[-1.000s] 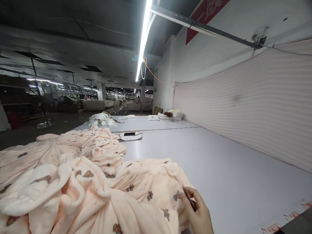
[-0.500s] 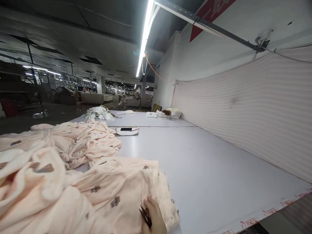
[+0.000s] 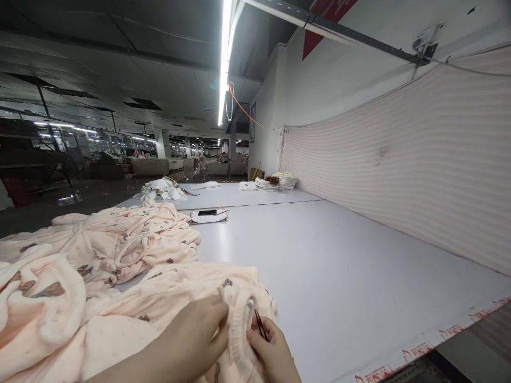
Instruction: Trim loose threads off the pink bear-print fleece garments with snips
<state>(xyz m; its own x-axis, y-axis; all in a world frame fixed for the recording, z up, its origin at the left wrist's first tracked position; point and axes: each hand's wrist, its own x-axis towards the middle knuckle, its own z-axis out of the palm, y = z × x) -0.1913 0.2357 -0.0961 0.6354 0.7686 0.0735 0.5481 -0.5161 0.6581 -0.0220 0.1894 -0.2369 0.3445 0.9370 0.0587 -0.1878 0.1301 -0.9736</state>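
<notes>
A pale pink plush garment [image 3: 131, 314] with small dark motifs lies bunched along the near left of the table. My left hand [image 3: 202, 330] is closed on its fabric, thumb and fingers beside a gathered, ribbed edge [image 3: 238, 324]. On the other side of that edge, my right hand [image 3: 273, 346] holds small dark thread snips [image 3: 260, 323], their points turned up and away from me. The right fingers also touch the ribbed edge. A small grey spot shows at the top of the fold. The snips' handles are mostly hidden in the palm.
More pink garments [image 3: 159, 229] are heaped beyond, at the left. A phone [image 3: 207, 213] and a pen lie on papers on the pale table [image 3: 339, 276]. White cloth pieces [image 3: 162, 189] and stacks [image 3: 285, 182] stand farther back. Striped fabric [image 3: 399, 159] hangs along the right wall.
My left hand has come into view and grips the garment. The ribbed edge is now raised between both hands. My right hand, still with the snips, has moved slightly right.
</notes>
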